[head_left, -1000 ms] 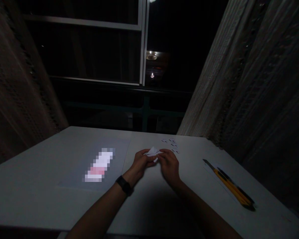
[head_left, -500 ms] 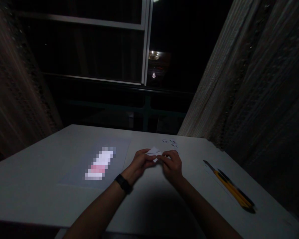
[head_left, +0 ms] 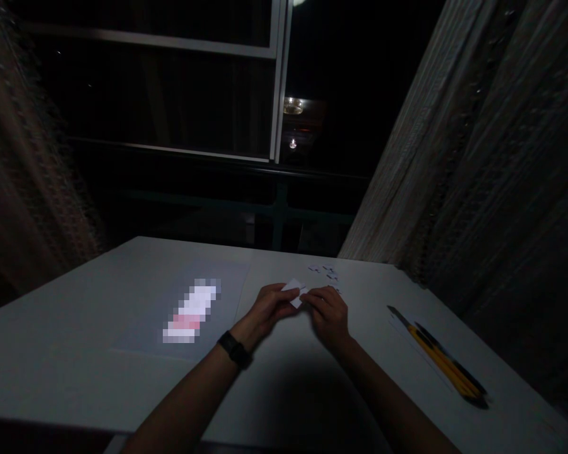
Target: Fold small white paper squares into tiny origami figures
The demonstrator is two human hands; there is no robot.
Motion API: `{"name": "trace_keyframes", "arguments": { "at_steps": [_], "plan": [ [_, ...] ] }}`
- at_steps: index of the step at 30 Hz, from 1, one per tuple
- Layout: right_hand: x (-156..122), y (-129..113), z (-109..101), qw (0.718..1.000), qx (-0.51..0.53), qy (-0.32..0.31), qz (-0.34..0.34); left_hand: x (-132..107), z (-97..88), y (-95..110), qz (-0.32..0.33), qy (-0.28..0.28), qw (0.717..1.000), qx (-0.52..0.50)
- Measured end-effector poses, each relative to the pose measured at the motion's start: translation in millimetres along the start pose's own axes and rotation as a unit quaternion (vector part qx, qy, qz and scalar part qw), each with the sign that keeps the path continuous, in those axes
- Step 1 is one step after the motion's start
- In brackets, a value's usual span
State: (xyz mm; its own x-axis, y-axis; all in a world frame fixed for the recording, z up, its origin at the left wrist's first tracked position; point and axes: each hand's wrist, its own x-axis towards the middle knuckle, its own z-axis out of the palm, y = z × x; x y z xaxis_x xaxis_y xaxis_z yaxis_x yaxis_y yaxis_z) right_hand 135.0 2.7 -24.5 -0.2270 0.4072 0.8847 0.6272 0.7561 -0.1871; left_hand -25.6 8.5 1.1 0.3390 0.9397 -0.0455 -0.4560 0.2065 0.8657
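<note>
A small white piece of paper is pinched between both hands above the middle of the table. My left hand, with a dark watch on its wrist, grips the left side of the paper, thumb on top. My right hand pinches the paper's right edge between thumb and fingers. Just beyond the right hand lie several small paper pieces with dark marks; one is partly hidden by that hand.
A white table stands before a dark window. On its right lie a yellow utility knife, a dark pen and a paper strip. A sheet with a bright blurred-out patch lies at left. Curtains hang on both sides.
The paper between the hands has flattened; its upper flap or fold looks different now. The left thumb lies further over it. My right hand has shifted very slightly to the right.
</note>
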Motion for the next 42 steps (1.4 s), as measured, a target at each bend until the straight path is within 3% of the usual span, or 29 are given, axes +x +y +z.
{"name": "trace_keyframes", "arguments": {
  "at_steps": [5,17,23,30,33,35,37,39,42],
  "plan": [
    [-2,2,2,1.000,0.016,-0.005,-0.002,2,3.8,-2,0.049,0.070,0.994,0.068],
    [1,1,3,1.000,0.026,-0.005,-0.002,5,3.0,-4,0.067,0.103,0.986,0.115],
    [-1,6,2,0.998,-0.003,-0.025,-0.064,5,3.6,-4,0.045,0.106,0.989,0.094],
    [-1,5,0,0.992,-0.033,-0.080,-0.095,9,-0.6,-9,0.085,0.122,0.983,0.111],
    [0,-2,1,0.997,0.012,-0.078,-0.015,13,-2.4,-10,0.154,0.149,0.962,0.171],
    [2,-7,2,0.992,0.046,-0.024,0.115,14,-2.3,-10,0.201,0.174,0.933,0.241],
    [3,-10,4,0.959,0.088,0.021,0.270,13,-0.9,-9,0.229,0.190,0.904,0.307],
    [5,-12,7,0.911,0.158,0.020,0.381,11,1.3,-9,0.244,0.193,0.882,0.355],
    [6,-12,14,0.856,0.266,-0.020,0.442,7,4.7,-10,0.257,0.183,0.862,0.396]
  ]
}}
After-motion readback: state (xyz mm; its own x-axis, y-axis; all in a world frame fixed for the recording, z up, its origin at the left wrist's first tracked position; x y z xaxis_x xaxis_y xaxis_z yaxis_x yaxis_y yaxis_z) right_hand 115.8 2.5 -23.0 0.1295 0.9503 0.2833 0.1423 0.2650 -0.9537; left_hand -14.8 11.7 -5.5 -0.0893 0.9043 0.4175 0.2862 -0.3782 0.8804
